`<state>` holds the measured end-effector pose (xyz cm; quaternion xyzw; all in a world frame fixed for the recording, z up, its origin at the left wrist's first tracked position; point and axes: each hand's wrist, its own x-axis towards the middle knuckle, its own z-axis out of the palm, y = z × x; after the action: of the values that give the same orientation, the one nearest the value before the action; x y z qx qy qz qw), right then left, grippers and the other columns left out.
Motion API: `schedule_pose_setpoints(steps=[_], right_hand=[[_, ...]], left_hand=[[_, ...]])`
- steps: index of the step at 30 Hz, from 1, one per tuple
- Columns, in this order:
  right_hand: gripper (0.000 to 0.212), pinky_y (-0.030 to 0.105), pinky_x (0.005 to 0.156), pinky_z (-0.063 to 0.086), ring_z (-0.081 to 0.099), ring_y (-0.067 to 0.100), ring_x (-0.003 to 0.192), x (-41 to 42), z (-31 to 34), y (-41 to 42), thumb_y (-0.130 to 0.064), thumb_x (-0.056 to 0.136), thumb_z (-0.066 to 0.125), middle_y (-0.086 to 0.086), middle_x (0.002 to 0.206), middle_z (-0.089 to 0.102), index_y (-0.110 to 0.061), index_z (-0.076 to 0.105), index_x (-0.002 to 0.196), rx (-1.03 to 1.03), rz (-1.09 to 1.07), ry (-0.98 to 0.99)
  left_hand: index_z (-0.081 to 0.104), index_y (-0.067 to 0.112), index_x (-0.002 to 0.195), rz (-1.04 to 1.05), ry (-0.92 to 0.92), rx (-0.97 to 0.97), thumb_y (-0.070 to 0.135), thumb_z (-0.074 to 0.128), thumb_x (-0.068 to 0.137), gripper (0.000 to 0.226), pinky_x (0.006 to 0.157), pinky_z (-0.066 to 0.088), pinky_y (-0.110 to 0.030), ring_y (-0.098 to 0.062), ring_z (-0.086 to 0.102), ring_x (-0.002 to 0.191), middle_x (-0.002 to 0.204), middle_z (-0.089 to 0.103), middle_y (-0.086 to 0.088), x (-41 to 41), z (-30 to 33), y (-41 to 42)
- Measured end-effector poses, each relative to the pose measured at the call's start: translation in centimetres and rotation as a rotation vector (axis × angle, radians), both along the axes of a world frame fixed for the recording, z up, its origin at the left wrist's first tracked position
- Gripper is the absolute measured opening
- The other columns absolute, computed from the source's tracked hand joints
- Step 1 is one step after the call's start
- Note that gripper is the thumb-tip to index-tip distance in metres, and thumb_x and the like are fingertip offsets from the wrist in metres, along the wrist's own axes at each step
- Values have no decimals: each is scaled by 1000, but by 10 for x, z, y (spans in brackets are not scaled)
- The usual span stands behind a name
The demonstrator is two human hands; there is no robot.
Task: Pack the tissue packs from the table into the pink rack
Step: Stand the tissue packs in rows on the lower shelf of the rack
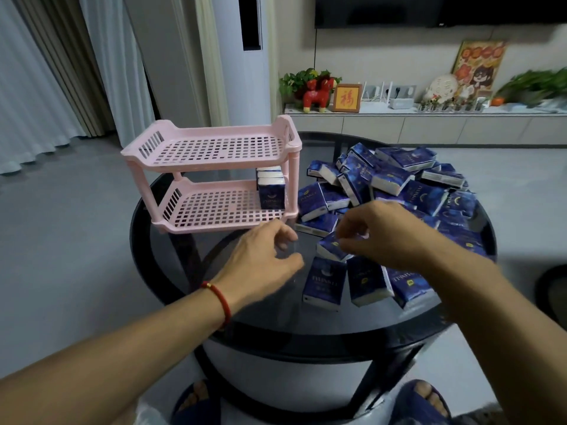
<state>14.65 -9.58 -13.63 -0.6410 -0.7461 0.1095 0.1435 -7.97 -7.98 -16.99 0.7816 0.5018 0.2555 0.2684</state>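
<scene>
Tissue packs heaped on the right half of a round black glass table point(171, 240), beside a pink two-tier plastic rack point(211, 179).
Head view: dark-blue tissue packs point(399, 191) lie piled; a few packs point(271, 191) stand upright at the rack's lower tier's right end. Right hand point(380, 231) pinches one pack point(329, 245) off the pile's near edge. Left hand point(260, 262), fingers loosely curled, hovers over bare glass holding nothing.

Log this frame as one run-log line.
left hand: empty, above table | right hand: reaching onto tissue pack | pink rack: few packs on lower shelf, top shelf bare
</scene>
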Motion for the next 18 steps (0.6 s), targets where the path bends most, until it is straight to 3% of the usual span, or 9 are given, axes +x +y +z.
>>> schedule_pose_setpoints(steps=[4, 8, 11, 13, 16, 18], right_hand=[[24, 27, 85, 53, 62, 6, 96, 8, 2, -16, -35, 90, 74, -10, 107, 70, -29, 73, 113, -47, 6, -49], [60, 41, 105, 44, 45, 13, 124, 23, 5, -27, -55, 77, 80, -12, 133, 57, -43, 58, 132, -267, 13, -146], [67, 44, 108, 28, 28, 14, 133, 17, -6, -33, -58, 77, 79, -17, 138, 50, -45, 51, 137, -314, 73, -310], [61, 42, 105, 29, 30, 12, 131, 19, -6, -34, -62, 81, 73, -17, 137, 51, -45, 52, 136, -250, 89, -295], [57, 32, 98, 45, 54, 0, 113, 29, 8, -41, -75, 84, 58, -21, 126, 63, -44, 61, 131, -274, 64, 90], [49, 28, 82, 53, 68, 6, 93, 30, 16, -47, -68, 88, 51, -11, 108, 76, -32, 71, 116, -278, -30, 478]], left_hand=[[49, 31, 136, -91, 110, -148, 54, 75, 81, 65, 85, 40, -21, -6, 52, 96, 120, 49, 8, 24, -7, -14], [42, 27, 144, -150, 202, -164, 45, 80, 78, 79, 102, 47, -31, -17, 54, 116, 124, 47, 2, 34, -11, -14], [49, 33, 140, -160, 140, -204, 35, 83, 77, 72, 89, 49, -21, -9, 58, 99, 122, 51, 7, 30, -13, -8], [48, 33, 143, -147, 74, -241, 27, 84, 76, 76, 76, 44, -11, -4, 57, 85, 127, 55, 9, 27, -15, -6], [42, 29, 151, -109, -1, -267, 17, 87, 69, 94, 80, 51, -16, -6, 61, 92, 130, 56, 10, 22, -18, -1], [43, 29, 152, -92, -21, -229, 11, 87, 66, 98, 87, 55, -23, -11, 61, 101, 127, 55, 9, 19, -20, 4]])
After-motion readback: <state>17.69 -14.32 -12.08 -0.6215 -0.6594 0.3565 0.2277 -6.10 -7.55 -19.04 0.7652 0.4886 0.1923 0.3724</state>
